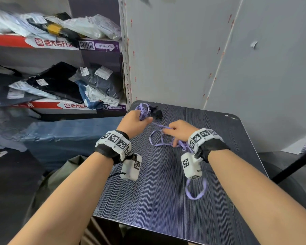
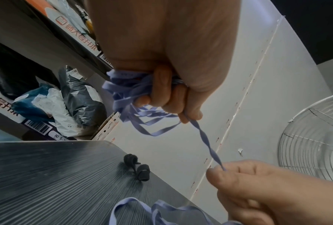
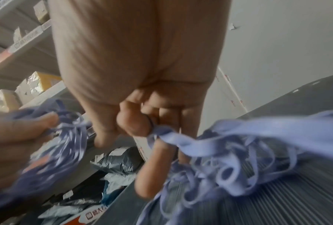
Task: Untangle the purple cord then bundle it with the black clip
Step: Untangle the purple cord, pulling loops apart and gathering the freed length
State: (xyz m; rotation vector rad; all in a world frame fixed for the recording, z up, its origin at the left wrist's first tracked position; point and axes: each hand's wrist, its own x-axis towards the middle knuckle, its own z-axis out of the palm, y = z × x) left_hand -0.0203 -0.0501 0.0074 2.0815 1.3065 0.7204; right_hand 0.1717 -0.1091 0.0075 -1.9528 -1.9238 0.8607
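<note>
Head view: flat purple cord (image 1: 159, 138) between both hands.

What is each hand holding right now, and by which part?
The left hand grips a gathered bunch of the purple cord. The right hand pinches one strand running from that bunch. The clip lies unheld.

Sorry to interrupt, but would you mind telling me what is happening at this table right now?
A person is sorting out a purple cord at a dark table. The left hand grips a gathered bunch of it, and the right hand pinches a strand stretched between the two. Loose loops lie on the table. The black clip rests untouched near the far edge, so bundling has not begun.
</note>
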